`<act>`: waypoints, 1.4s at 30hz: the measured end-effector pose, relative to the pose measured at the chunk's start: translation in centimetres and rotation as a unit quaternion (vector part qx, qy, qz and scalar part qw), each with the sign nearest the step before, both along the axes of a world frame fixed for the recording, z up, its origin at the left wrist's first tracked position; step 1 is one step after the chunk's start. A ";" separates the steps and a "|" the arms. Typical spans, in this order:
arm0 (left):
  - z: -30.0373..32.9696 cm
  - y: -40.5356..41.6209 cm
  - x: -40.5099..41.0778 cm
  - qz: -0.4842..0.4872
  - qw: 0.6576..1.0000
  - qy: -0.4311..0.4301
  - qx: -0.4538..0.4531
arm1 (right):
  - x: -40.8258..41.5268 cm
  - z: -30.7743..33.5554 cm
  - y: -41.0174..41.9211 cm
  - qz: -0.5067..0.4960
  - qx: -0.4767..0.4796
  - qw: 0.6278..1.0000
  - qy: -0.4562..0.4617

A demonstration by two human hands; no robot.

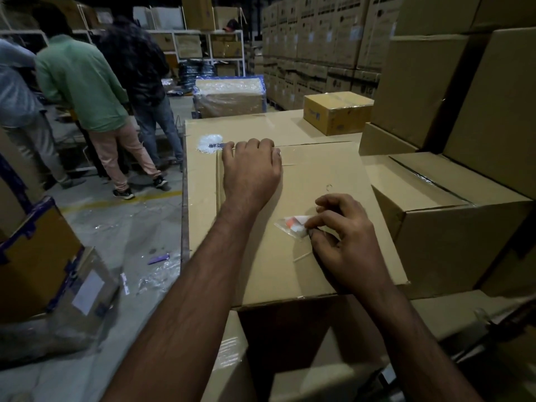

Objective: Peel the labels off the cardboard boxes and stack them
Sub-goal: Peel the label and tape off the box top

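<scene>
A large brown cardboard box (327,175) lies flat in front of me, on top of other boxes. My left hand (251,169) rests on the box's top near its far edge, fingers curled under at the edge. My right hand (345,242) pinches a small crumpled label scrap (293,226), white with an orange patch and clear film, lifted from the box's top face. White torn label residue (210,142) sticks to the far left corner of the surface behind the box.
Stacked cardboard boxes (452,216) rise on the right, and a small taped box (336,111) sits behind. Several people (84,91) stand at the left on the concrete floor. A wrapped box with a white label (87,291) lies low left, with plastic scraps nearby.
</scene>
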State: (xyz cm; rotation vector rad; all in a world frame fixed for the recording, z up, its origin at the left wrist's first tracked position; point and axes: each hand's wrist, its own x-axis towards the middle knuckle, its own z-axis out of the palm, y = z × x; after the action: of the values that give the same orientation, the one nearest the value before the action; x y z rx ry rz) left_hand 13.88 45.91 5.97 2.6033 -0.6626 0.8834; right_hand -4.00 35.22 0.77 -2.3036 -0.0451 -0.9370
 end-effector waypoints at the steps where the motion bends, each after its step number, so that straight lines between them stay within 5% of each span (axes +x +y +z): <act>1: 0.0 0.0 0.0 -0.001 1.000 0.001 -0.001 | -0.1 0.0 0.0 0.007 0.008 1.000 0.000; 14: 0.0 0.0 0.1 0.004 1.000 -0.009 0.006 | -0.4 -0.2 -0.3 0.020 0.009 0.999 -0.032; 24: -0.2 0.0 -0.1 0.003 1.000 -0.016 0.003 | -1.2 0.0 -0.7 0.083 0.107 0.988 -0.072; 30: -0.1 0.1 -0.1 -0.001 1.000 -0.014 0.001 | -2.0 0.7 -0.4 0.145 0.353 0.924 -0.029; 36: -0.1 0.1 -0.2 0.000 1.000 -0.017 0.010 | -1.6 0.7 0.6 0.035 0.104 0.994 -0.017; 42: -0.2 0.1 -0.4 0.000 1.000 -0.026 0.012 | -2.3 1.3 1.6 -0.054 -0.030 0.996 0.057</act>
State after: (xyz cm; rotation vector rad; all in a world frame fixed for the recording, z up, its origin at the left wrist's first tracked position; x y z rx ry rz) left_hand 13.53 46.02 5.74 2.6091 -0.6899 0.9512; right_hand -6.26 36.82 2.09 -2.4304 0.1016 -0.8662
